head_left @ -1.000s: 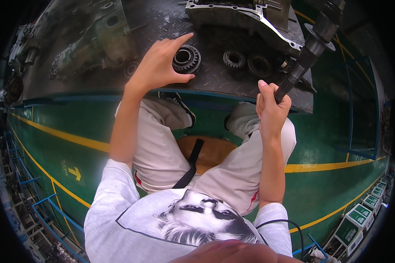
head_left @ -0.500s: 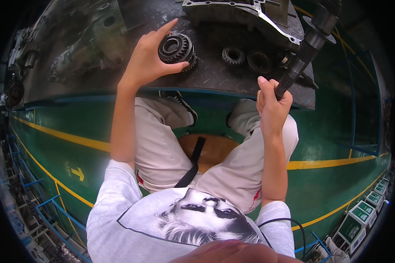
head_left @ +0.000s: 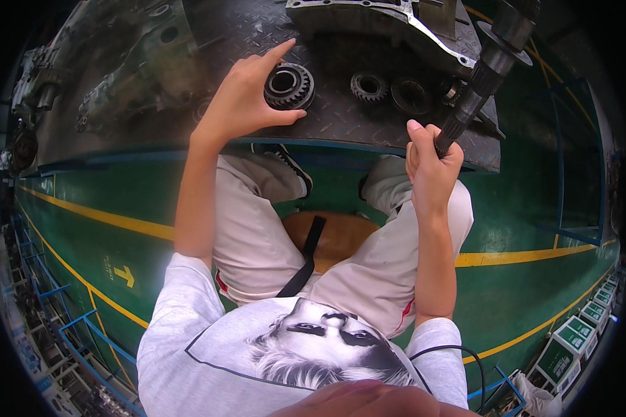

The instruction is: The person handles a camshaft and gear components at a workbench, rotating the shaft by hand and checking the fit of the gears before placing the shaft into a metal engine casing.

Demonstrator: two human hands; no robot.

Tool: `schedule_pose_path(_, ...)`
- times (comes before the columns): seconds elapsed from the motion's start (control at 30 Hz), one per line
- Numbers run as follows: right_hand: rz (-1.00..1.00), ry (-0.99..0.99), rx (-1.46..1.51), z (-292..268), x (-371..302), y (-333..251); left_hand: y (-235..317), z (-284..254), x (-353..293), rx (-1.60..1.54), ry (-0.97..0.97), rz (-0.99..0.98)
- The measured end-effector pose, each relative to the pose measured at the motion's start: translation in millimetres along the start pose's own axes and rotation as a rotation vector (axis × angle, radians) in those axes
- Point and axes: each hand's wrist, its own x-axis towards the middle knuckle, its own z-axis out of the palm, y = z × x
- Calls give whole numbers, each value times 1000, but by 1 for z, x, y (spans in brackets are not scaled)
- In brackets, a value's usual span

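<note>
A dark toothed gear (head_left: 300, 92) rests on the metal worktable, its ring-shaped hub facing up. My left hand (head_left: 247, 90) curves around its left side, thumb and index finger spread wide. The fingers stand apart and do not appear to clasp the gear; the other fingers' tips are hidden. In my right hand (head_left: 435, 163) is the lower splined end of a long stepped gear shaft (head_left: 473, 97), wrapped in a fist. The shaft leans up and to the right, with a wide flange near its upper part, and runs out of view at the top.
A smaller gear (head_left: 368, 87) and a dark ring (head_left: 410, 96) lie mid-table. Behind them stands a large metal housing (head_left: 368, 28) with a bright rim. Another grey casting (head_left: 139, 76) is at left. The table's blue front edge (head_left: 341, 144) runs above my knees.
The gear under my left hand has gone from tilted, over another toothed part, to lying flatter and slightly right. My left hand has shifted right and nearer. My right hand and the shaft stay put.
</note>
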Motion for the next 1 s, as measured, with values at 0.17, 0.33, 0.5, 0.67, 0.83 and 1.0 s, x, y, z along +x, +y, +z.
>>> schedule_pose_path(0.17,-36,4,-16,-1,0,1,0,0,0,18,-28,-18)
schedule_pose_path(0.33,18,-1,18,-4,-1,-2,-1,0,-1,-12,-77,-76)
schedule_pose_path(0.5,16,-2,25,-4,-1,-2,1,0,-1,2,-139,-94)
schedule_pose_path(0.67,14,-3,22,-5,-1,-4,0,1,-2,-17,-156,-99)
schedule_pose_path(0.83,11,-5,15,-6,-1,-3,0,1,-2,-30,-184,-107)
schedule_pose_path(1.0,17,-7,22,-7,-1,-3,0,3,-3,-34,-209,-143)
